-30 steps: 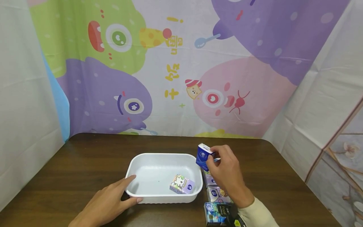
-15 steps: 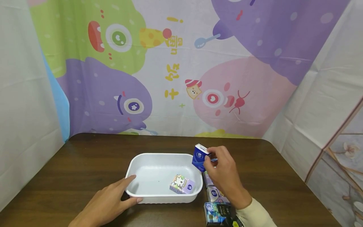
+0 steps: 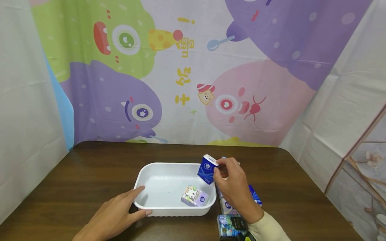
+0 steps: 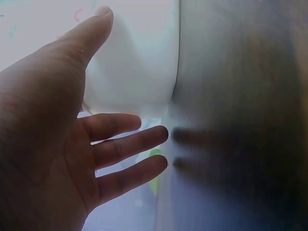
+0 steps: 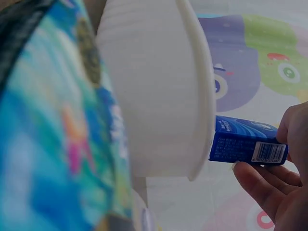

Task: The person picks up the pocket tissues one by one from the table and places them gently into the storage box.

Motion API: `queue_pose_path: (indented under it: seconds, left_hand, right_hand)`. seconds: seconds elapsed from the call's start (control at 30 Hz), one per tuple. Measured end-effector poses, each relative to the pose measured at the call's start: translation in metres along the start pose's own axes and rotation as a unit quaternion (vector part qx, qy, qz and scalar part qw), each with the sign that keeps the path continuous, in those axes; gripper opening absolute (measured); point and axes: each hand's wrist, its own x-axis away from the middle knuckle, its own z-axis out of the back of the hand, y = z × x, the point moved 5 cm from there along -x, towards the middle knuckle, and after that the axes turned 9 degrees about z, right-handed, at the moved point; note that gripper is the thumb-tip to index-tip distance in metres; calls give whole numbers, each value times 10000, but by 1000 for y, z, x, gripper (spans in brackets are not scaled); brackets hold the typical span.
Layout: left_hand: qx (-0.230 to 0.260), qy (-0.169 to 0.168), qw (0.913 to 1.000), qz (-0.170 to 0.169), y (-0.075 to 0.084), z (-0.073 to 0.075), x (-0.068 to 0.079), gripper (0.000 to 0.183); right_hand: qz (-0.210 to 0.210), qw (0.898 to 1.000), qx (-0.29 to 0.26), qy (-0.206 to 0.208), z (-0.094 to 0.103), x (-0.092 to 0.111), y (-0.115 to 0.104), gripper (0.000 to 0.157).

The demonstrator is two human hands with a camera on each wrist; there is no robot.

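Observation:
My right hand [image 3: 233, 184] pinches a blue tissue pack [image 3: 207, 169] between thumb and fingers, held tilted over the right rim of a white plastic basin [image 3: 159, 182]. In the right wrist view the pack [image 5: 248, 142] shows its barcode side and overlaps the basin's edge. My left hand [image 3: 116, 211] touches the basin's left end, thumb at the front rim. Its fingers [image 4: 132, 144] stretch out, spread apart, in the left wrist view. Inside the basin, toward the right, lies a purple tissue pack [image 3: 194, 196] with a white cartoon figure.
Right of the basin several more packs sit in a row, partly hidden by the right hand: a purple one [image 3: 227, 207], a blue one [image 3: 255, 194] and a turquoise one [image 3: 227, 226] at the front. The brown table [image 3: 99, 167] meets a cartoon curtain [image 3: 187, 127] behind.
My right hand has moved left with the blue tissue pack, from beside the basin to above its right rim, uncovering another blue pack. The left hand has stayed put.

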Motion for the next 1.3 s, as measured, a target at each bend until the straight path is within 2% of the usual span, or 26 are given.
queue_pose_path:
  seconds: [0.2,0.47,0.87,1.3]
  left_hand:
    - [12,-51,10000,25,1,-1,0,93]
    - [16,103,9999,-80,2,0,1,90]
    - [-9,92,9999,-81,2,0,1,90]
    - [18,152,9998,-110,2,1,2,88]
  right_hand:
    - [-72,9996,123,-234,-6,4,-1,24]
    - [-81,9991,140,-386,-14,8,3,21]
    - [438,9982,409,-88,-20,12,5,20]
    - [489,9975,363,-346,-29,16,3,23]
